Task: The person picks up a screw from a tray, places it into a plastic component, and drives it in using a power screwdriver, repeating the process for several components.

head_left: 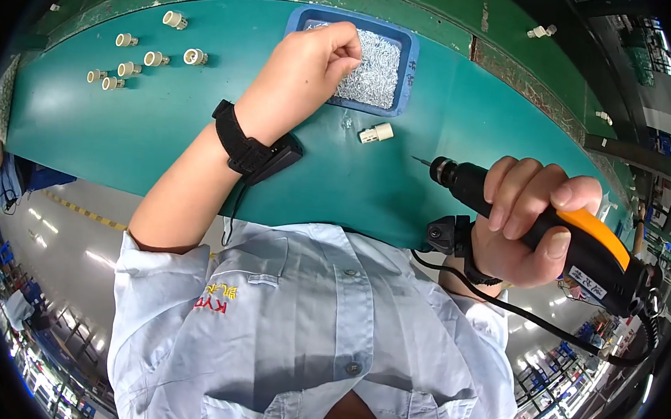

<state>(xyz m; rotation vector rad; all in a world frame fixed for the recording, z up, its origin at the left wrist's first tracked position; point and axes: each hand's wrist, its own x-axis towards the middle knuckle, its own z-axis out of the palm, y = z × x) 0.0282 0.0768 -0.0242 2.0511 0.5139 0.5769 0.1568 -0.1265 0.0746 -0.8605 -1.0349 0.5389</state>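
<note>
My left hand (314, 64) is over a blue tray (412, 64) filled with small silver screw-like metal pieces (376, 72). Its thumb and fingers are pinched together; whatever is between them is too small to make out. My right hand (533, 214) is wrapped round a black and orange electric screwdriver (471, 185), its thin bit pointing left over the green table. Between the bit and the tray lies a cream cylindrical socket-like part (377, 133) on its side, apart from both hands.
Several similar cream parts (156, 59) lie scattered at the table's far left. A black cable (529, 315) loops from the screwdriver's rear end. Black straps with small devices (277, 160) sit on both wrists. A green ledge (432, 16) borders the table's far side.
</note>
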